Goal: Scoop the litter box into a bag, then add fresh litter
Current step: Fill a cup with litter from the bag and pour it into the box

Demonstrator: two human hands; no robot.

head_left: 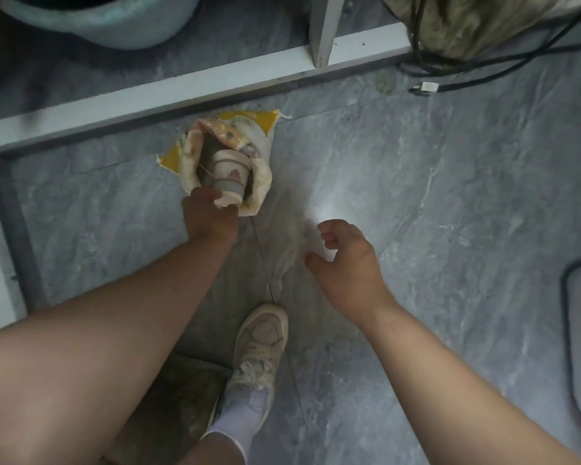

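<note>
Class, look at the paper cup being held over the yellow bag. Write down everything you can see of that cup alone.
The pale paper cup is a tapered tumbler, cream above with a printed emblem and a grey band nearer its base. It lies tilted, rim pointing into the open mouth of the yellow and white litter bag on the grey floor. The left hand grips its base end. Its contents cannot be seen. The right hand is apart from it.

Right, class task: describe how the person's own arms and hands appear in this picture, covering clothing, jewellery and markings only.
Both forearms are bare: no sleeves reach into view. The left hand and right hand wear no gloves, and no rings, watch or bracelets show on either wrist. No markings are visible. Lower down, the person wears a cream lace-up sneaker with a white sock.
</note>
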